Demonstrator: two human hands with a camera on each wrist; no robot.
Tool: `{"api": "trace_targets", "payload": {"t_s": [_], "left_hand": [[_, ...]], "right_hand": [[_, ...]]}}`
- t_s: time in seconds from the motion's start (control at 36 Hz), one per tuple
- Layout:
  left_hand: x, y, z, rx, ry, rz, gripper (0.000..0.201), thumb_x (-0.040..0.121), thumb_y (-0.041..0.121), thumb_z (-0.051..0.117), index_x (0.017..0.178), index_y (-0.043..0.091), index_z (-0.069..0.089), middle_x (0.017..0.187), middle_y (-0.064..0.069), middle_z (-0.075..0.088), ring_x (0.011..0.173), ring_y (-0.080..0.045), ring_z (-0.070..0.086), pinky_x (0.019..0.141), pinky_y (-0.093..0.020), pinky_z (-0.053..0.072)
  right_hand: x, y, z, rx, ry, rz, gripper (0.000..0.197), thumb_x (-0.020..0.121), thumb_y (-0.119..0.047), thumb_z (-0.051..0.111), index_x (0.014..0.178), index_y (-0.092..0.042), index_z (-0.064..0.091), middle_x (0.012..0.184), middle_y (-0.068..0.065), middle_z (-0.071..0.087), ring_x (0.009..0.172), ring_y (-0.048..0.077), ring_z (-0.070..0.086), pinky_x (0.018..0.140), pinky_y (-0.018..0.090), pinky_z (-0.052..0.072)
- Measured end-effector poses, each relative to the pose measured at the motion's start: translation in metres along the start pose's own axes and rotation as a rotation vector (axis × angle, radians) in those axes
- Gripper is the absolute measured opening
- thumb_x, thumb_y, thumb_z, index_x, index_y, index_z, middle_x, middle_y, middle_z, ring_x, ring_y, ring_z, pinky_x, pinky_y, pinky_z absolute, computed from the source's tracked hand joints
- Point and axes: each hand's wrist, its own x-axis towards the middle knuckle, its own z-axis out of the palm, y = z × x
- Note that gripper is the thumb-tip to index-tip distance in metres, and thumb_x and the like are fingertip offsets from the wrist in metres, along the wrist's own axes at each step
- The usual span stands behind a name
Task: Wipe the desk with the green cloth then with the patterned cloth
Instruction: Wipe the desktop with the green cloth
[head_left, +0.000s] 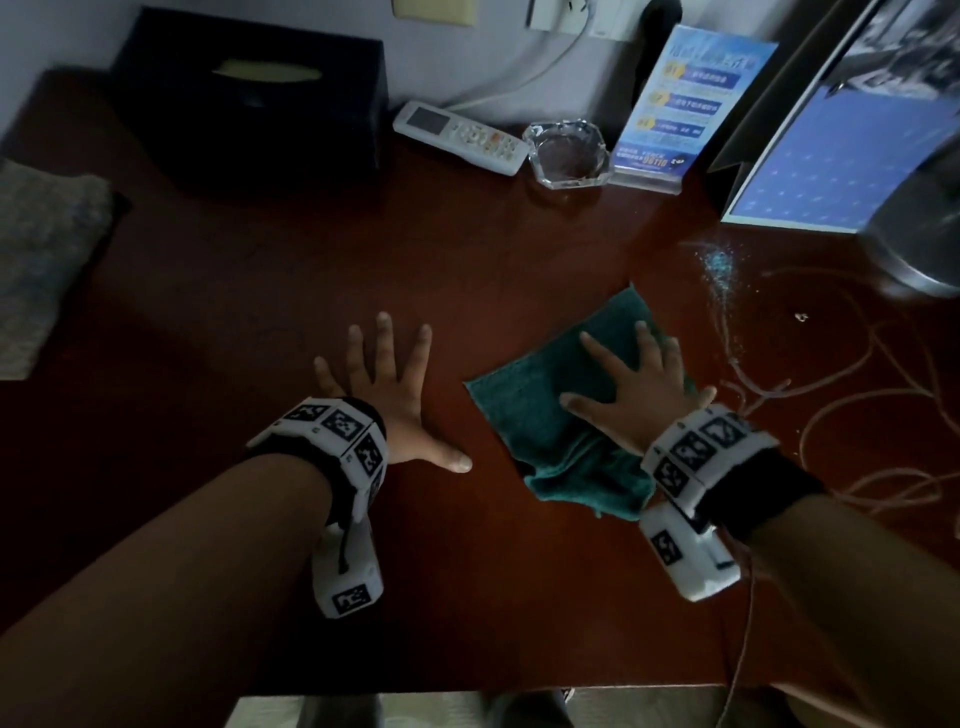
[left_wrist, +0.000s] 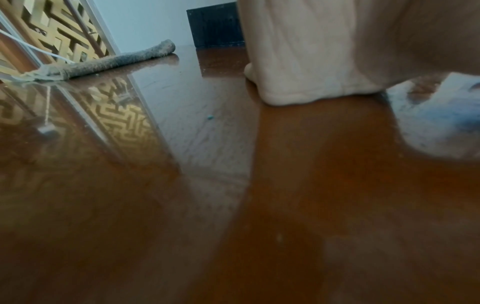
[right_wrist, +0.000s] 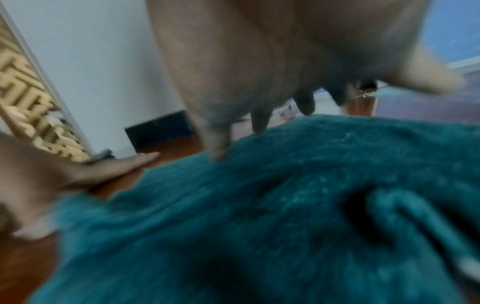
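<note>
Right hand (head_left: 641, 387) flat, fingers spread wide, pressing the green cloth (head_left: 540, 415) onto the worktop (head_left: 234, 291), right of centre. Near edge of the cloth is bunched under the wrist. Left hand (head_left: 387, 395) also flat and splayed, on bare wood just left of the cloth, holding nothing. Read: green pass in progress, patterned pass not started. Patterned cloth (head_left: 47, 260) lies folded at the far left edge, well apart from both hands.

Risks from here:
- Thin cable (head_left: 857, 405) looped just right of the cloth. A rightward stroke could snag it and drag whatever it's plugged into.
- Bluish speckled smear (head_left: 719, 265) beyond the cloth, near the monitor (head_left: 831, 161). Likely to get missed if strokes stay short.
- Ashtray (head_left: 569, 153), remote (head_left: 462, 136) and leaflet stand (head_left: 670, 104) line the back edge. A long forward push could knock them; the ashtray looks like glass.
- Bunched fold cuts contact area, so streaks are likely.
- Metal object at the right edge, too blurred to identify.

Surface: dark red-brown glossy wood, strongly reflective in the left wrist view, a few fine specks on it. Black tissue box (head_left: 249, 93) back left. Room is dim; pale wall with sockets behind, lattice-pattern panel to the left.
</note>
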Motion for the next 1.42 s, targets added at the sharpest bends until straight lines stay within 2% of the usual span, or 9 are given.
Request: {"api": "trace_targets", "payload": {"t_s": [0.17,0.33,0.47,0.75,0.86,1.03,1.17,1.36,1.42], "left_hand": [[0.000,0.000,0.001,0.002,0.006,0.004,0.143,0.049,0.081,0.067,0.132,0.039,-0.042,0.135,-0.003,-0.056,0.130,-0.035,-0.042,0.106,-0.064,-0.014],[0.000,0.001,0.000,0.019,0.002,-0.007,0.143,0.050,0.080,0.067,0.132,0.038,-0.042,0.135,-0.004,-0.055,0.130,-0.036,-0.041,0.106,-0.065,-0.013],[0.003,0.000,0.000,0.017,-0.003,-0.014,0.143,0.048,0.082,0.066,0.130,0.040,-0.043,0.135,-0.003,-0.056,0.131,-0.036,-0.041,0.107,-0.064,-0.012],[-0.001,0.001,0.000,0.023,0.031,-0.025,0.143,0.048,0.082,0.066,0.134,0.039,-0.040,0.139,-0.004,-0.051,0.134,-0.035,-0.037,0.109,-0.064,-0.009],[-0.005,0.016,-0.008,-0.004,0.000,-0.093,0.140,0.058,0.069,0.073,0.139,0.033,-0.035,0.145,-0.009,-0.043,0.137,-0.038,-0.030,0.110,-0.063,0.000],[-0.004,0.068,-0.007,-0.132,0.293,-0.037,0.081,0.092,0.041,0.052,0.151,0.031,-0.003,0.157,-0.002,-0.019,0.144,-0.026,-0.015,0.112,-0.062,0.001],[-0.002,0.117,0.019,-0.086,0.177,0.138,0.085,0.090,0.056,0.045,0.146,0.039,-0.016,0.155,0.001,-0.026,0.143,-0.027,-0.021,0.111,-0.063,-0.002],[0.008,0.136,0.032,-0.001,0.078,0.078,0.082,0.084,0.075,0.026,0.141,0.045,-0.024,0.145,-0.003,-0.044,0.136,-0.034,-0.035,0.106,-0.065,-0.011],[0.009,0.136,0.035,0.020,0.090,0.071,0.085,0.082,0.077,0.026,0.140,0.045,-0.027,0.144,-0.002,-0.046,0.135,-0.034,-0.036,0.105,-0.066,-0.013]], "right_hand": [[0.000,0.000,0.013,0.041,-0.110,0.022,0.098,0.042,-0.099,0.029,0.115,-0.073,-0.031,0.142,-0.014,-0.047,0.137,0.030,-0.035,0.102,0.077,0.004],[-0.023,0.003,0.029,0.037,-0.092,0.036,0.096,0.055,-0.096,0.033,0.123,-0.069,-0.028,0.142,-0.014,-0.048,0.137,0.029,-0.035,0.100,0.078,-0.002],[-0.045,0.005,0.043,0.062,-0.100,0.036,0.094,0.052,-0.098,0.031,0.115,-0.071,-0.033,0.140,-0.014,-0.050,0.135,0.028,-0.039,0.097,0.078,-0.005],[-0.082,0.006,0.074,0.053,-0.078,0.034,0.098,0.056,-0.095,0.034,0.126,-0.067,-0.029,0.138,-0.010,-0.053,0.132,0.028,-0.043,0.098,0.078,-0.006],[-0.096,0.011,0.086,0.035,-0.068,0.013,0.099,0.056,-0.095,0.035,0.125,-0.067,-0.029,0.136,-0.012,-0.055,0.130,0.027,-0.046,0.097,0.078,-0.006],[-0.112,0.020,0.100,0.005,-0.047,-0.043,0.099,0.057,-0.095,0.035,0.124,-0.067,-0.032,0.135,-0.011,-0.056,0.128,0.028,-0.048,0.098,0.078,-0.008],[-0.123,0.031,0.105,0.014,-0.042,-0.110,0.100,0.058,-0.093,0.041,0.125,-0.068,-0.029,0.135,-0.014,-0.055,0.125,0.024,-0.052,0.096,0.078,-0.013],[-0.136,0.043,0.113,0.057,-0.029,-0.157,0.097,0.061,-0.092,0.041,0.126,-0.068,-0.027,0.135,-0.013,-0.055,0.122,0.023,-0.055,0.092,0.079,-0.016],[-0.141,0.041,0.120,0.004,0.074,-0.162,0.093,0.061,-0.094,0.035,0.136,-0.065,-0.010,0.153,-0.005,-0.033,0.137,0.030,-0.034,0.091,0.080,-0.004]]}}
